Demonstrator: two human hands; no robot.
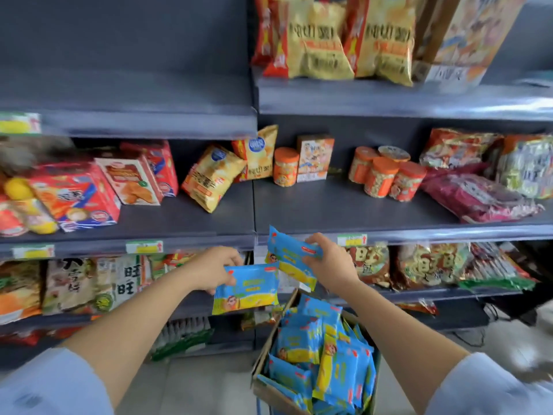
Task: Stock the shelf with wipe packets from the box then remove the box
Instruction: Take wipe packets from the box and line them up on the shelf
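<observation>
My left hand [214,269] pinches a blue and yellow wipe packet [247,290] by its left edge. Just to the right, my right hand [327,262] grips another blue wipe packet [287,254], tilted, by its upper right end. Both packets hang in front of the edge of the middle shelf [323,211], above the cardboard box [266,354]. The box stands on the floor at the bottom centre, open, with several more blue wipe packets [323,351] in it.
The middle shelf has bare grey room at its centre, between yellow chip bags [211,178] and orange-lidded jars [386,178]. Red snack boxes [74,193] lie on the left, pink and green packs [478,193] on the right. The shelves above and below hold snack bags.
</observation>
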